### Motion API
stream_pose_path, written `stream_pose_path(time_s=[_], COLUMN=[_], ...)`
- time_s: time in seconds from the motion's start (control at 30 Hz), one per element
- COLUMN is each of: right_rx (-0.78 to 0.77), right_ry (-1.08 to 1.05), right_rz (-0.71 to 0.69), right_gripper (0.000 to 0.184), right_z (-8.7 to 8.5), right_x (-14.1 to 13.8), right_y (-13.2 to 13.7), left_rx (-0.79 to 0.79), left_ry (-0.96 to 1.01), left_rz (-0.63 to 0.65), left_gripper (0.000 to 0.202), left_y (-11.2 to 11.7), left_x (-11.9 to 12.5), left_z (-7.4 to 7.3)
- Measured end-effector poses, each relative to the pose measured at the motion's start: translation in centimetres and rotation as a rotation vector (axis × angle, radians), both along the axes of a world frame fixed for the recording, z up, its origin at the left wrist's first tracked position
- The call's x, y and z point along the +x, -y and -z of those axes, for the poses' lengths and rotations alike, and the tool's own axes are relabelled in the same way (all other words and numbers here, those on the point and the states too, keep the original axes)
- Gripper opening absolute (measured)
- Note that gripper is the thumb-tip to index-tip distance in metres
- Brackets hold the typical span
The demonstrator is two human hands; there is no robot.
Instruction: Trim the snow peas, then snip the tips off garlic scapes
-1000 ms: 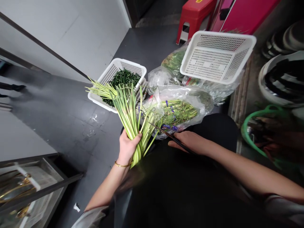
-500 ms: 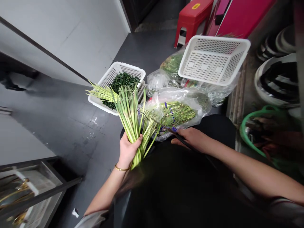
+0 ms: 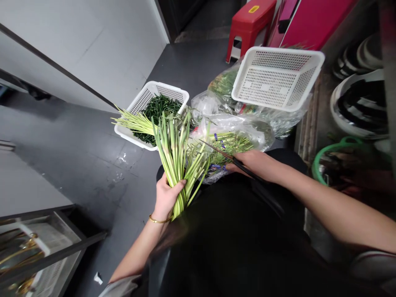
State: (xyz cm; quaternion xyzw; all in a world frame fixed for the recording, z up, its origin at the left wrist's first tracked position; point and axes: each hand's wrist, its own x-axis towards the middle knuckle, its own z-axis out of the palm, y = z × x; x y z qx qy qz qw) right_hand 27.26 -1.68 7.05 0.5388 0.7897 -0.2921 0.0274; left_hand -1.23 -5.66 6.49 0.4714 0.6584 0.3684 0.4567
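My left hand point(image 3: 168, 196) is closed around a thick bunch of garlic scapes point(image 3: 173, 152), its tips fanned upward over my lap. Held in my right hand point(image 3: 255, 165) is a pair of dark scissors point(image 3: 227, 156), blades pointing left toward the bunch, apart from my left hand. The scissors' handles are partly hidden by my fingers. Below the blades lies a clear plastic bag point(image 3: 261, 134) with more scapes bound in blue tape point(image 3: 222, 144). Beyond the bunch, a white basket point(image 3: 120, 133) holds dark green cut pieces point(image 3: 157, 107) and a bundle of pale stalks point(image 3: 133, 122).
A second white basket point(image 3: 275, 80) rests on plastic bags of greens point(image 3: 222, 84). Behind it stands a red stool point(image 3: 249, 24). To the right are a green-rimmed basket point(image 3: 318, 163) and a white bucket point(image 3: 335, 103). A metal rack point(image 3: 77, 235) stands at lower left.
My right hand and the scissors have moved up slightly, and the blades now show more clearly. The bunch's tips have shifted a little to the right in my left hand.
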Motion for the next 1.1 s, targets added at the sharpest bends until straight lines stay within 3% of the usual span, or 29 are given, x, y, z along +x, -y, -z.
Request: stream_pose_path(time_s=[0.2,0.33,0.47,0.57,0.73,0.93,1.1], right_rx=[-0.043,0.025,0.014,-0.002,0.036,0.021,-0.009], right_ry=[-0.145,-0.203,-0.094,0.028,0.052,0.026,-0.087], right_rz=[0.132,0.155,0.020,-0.042,-0.088,-0.006,0.111], right_gripper=[0.054,0.057,0.056,0.058,0.059,0.054,0.052], right_z=[1.8,0.4,-1.8,-2.2,-1.9,-1.0,-0.4], right_x=[0.7,0.2,-1.0,-1.9,-2.0,-0.2,0.6], right_y=[2.6,3.1,2.3,0.9,-0.3,2.1,3.6], left_rx=[-0.023,0.026,0.076,0.097,0.071,-0.012,-0.022], left_ry=[0.144,0.058,-0.090,-0.134,-0.084,0.147,0.163], left_rz=[-0.123,-0.119,-0.030,0.025,0.077,-0.034,-0.107], left_gripper=[0.030,0.030,0.031,0.033,0.035,0.039,0.040], left_y=[-0.4,-0.3,-0.1,0.1,0.3,-0.1,-0.2], left_x=[-0.5,-0.3,-0.1,0.1,0.1,-0.4,-0.3], left_z=[0.7,0.5,0.0,-0.1,0.0,0.3,0.3])
